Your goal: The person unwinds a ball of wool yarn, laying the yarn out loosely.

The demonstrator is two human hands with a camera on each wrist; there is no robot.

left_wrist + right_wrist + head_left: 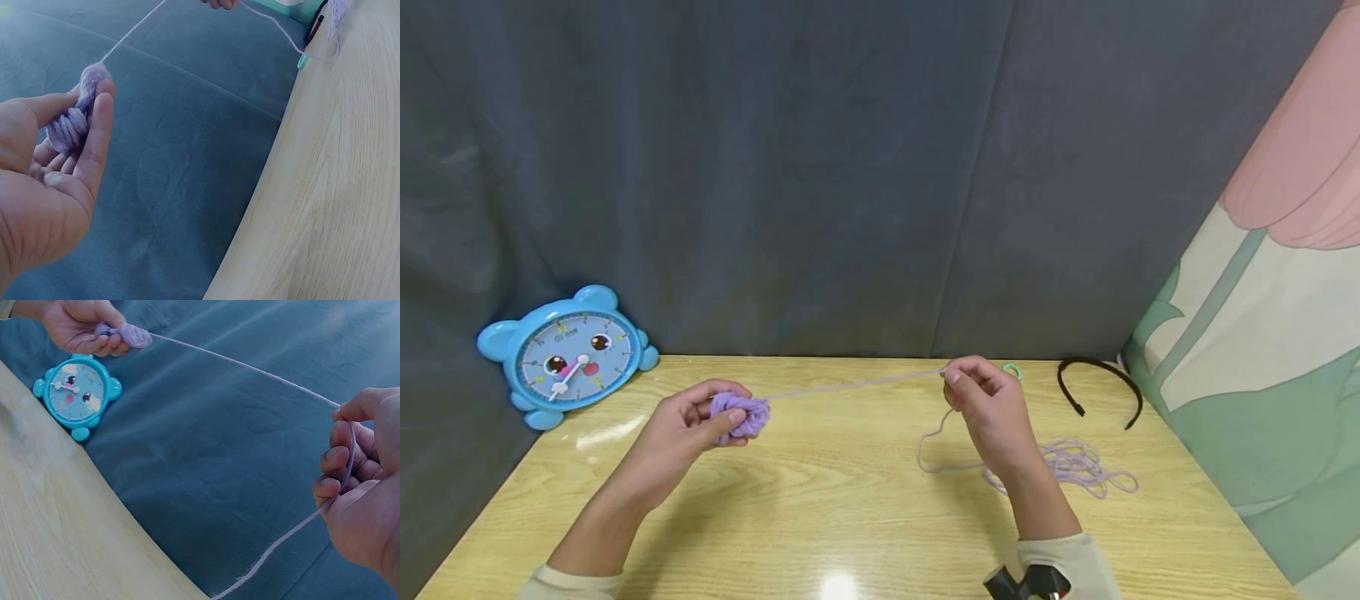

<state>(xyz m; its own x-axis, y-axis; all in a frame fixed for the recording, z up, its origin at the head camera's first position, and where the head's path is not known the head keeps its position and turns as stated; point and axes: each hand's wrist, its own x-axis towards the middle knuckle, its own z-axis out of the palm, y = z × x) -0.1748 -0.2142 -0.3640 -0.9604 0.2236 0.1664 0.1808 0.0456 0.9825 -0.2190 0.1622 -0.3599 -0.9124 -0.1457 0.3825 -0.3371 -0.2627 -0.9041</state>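
left hand: through the head camera i see the left hand partly closed, thumb in front and fingers behind, gripping the yarn bundle.
yarn bundle: purple, wound thick, held above the table on the left side.
taut strand: from the bundle i follow one thin strand in a nearly straight line to the other hand.
right hand: the right hand has its thumb and forefinger pinched on that strand; in my right wrist view the other fingers are curled and the yarn passes along them.
slack yarn: below that hand the yarn sags into loose coils on the table, partly behind the right wrist.
green ring: i make out a green ring just beside the right hand, partly covered by it.
headband: a black headband lies farther right, beyond the coils.
clock: a blue clock leans at the table's far left, against the dark cloth.
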